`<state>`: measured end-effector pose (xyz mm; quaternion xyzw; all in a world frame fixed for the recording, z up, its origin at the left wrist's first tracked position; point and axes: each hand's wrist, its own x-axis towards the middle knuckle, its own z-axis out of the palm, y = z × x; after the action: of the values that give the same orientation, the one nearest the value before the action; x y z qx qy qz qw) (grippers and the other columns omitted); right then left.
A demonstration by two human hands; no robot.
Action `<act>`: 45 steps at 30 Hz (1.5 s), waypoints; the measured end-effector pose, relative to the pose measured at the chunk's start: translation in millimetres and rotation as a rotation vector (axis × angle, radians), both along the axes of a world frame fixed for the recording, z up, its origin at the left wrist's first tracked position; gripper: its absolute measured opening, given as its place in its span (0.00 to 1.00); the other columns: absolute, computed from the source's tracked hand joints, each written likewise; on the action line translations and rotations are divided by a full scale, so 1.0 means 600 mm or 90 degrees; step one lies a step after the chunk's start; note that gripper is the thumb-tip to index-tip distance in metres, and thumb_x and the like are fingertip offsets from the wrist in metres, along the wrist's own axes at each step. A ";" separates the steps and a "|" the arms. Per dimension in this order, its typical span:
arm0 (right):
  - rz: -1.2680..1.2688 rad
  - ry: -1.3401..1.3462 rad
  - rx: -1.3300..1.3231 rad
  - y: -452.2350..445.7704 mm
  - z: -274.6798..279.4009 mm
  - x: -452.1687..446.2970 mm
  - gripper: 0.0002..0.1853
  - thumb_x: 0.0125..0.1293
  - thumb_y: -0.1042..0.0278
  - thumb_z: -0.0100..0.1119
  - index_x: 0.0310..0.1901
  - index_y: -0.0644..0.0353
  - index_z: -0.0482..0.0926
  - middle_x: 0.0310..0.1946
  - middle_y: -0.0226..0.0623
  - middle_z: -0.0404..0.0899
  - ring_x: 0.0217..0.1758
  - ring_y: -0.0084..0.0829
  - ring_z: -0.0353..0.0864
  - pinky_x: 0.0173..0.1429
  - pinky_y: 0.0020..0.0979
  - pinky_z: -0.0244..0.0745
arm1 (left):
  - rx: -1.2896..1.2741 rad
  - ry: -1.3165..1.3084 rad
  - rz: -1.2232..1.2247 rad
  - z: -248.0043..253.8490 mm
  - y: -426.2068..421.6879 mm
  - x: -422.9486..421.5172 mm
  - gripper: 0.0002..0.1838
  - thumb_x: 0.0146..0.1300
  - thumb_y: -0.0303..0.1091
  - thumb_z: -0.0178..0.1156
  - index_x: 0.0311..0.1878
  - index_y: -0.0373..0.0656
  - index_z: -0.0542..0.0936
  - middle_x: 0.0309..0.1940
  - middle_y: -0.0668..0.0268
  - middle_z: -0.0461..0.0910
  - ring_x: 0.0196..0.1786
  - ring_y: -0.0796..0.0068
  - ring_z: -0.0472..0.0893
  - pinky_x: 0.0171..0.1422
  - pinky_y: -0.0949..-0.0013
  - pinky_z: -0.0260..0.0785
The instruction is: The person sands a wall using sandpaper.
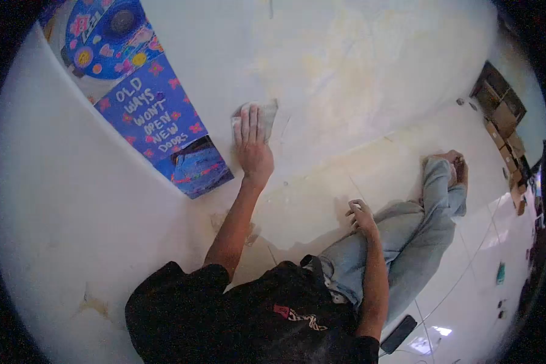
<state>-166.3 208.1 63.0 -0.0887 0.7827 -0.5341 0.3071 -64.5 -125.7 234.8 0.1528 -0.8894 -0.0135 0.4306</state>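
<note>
My left hand lies flat on the white wall, fingers straight and close together, holding a thin greyish sheet against the surface. Pale yellowish patches mark the wall to the right of the sheet. Just left of this hand is a blue painted panel with pink flowers and lettering. Over my thigh, away from the wall, hovers or rests my right hand; its fingers are loosely bent and apart, with nothing clearly visible in them.
My legs in light jeans stretch over the tiled floor to bare feet. A dark phone lies beside my thigh. Cardboard boxes stand at the far right, with a small green object on the floor nearer.
</note>
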 end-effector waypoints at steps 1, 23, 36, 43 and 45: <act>0.005 -0.001 -0.011 0.001 0.000 0.001 0.21 0.73 0.49 0.52 0.56 0.57 0.72 0.35 0.35 0.81 0.21 0.23 0.73 0.20 0.26 0.70 | -0.001 0.002 -0.005 0.016 0.005 -0.007 0.41 0.58 0.18 0.49 0.77 0.40 0.53 0.79 0.55 0.48 0.81 0.52 0.43 0.82 0.45 0.33; -0.001 0.000 -0.002 -0.003 -0.013 -0.002 0.21 0.73 0.49 0.53 0.55 0.58 0.73 0.30 0.36 0.80 0.18 0.24 0.74 0.18 0.27 0.69 | -0.063 0.111 -0.041 0.156 0.025 -0.039 0.43 0.56 0.17 0.52 0.77 0.40 0.53 0.78 0.55 0.50 0.81 0.52 0.44 0.81 0.45 0.36; -0.002 -0.030 -0.023 0.007 0.000 0.000 0.21 0.73 0.52 0.51 0.58 0.58 0.73 0.38 0.38 0.80 0.28 0.24 0.77 0.27 0.26 0.74 | -0.116 0.112 0.069 0.126 0.026 -0.046 0.37 0.59 0.21 0.47 0.76 0.38 0.56 0.77 0.58 0.55 0.80 0.54 0.51 0.82 0.53 0.41; 0.160 0.086 -0.092 0.005 -0.269 -0.069 0.12 0.61 0.65 0.59 0.46 0.55 0.84 0.54 0.30 0.81 0.70 0.36 0.64 0.75 0.38 0.59 | -0.248 0.077 0.076 0.087 -0.031 -0.063 0.35 0.66 0.26 0.44 0.77 0.39 0.51 0.79 0.60 0.48 0.81 0.58 0.47 0.83 0.54 0.37; -0.027 -0.086 0.019 0.002 -0.013 0.003 0.23 0.71 0.51 0.55 0.60 0.56 0.71 0.42 0.38 0.83 0.38 0.34 0.83 0.38 0.37 0.83 | -0.240 0.160 0.000 0.092 -0.022 -0.055 0.34 0.69 0.29 0.40 0.78 0.42 0.50 0.80 0.64 0.47 0.81 0.60 0.46 0.83 0.53 0.37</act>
<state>-164.7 209.2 55.0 -0.0311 0.7699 -0.5333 0.3492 -97.7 -138.8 290.1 0.0667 -0.8154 0.1342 0.5592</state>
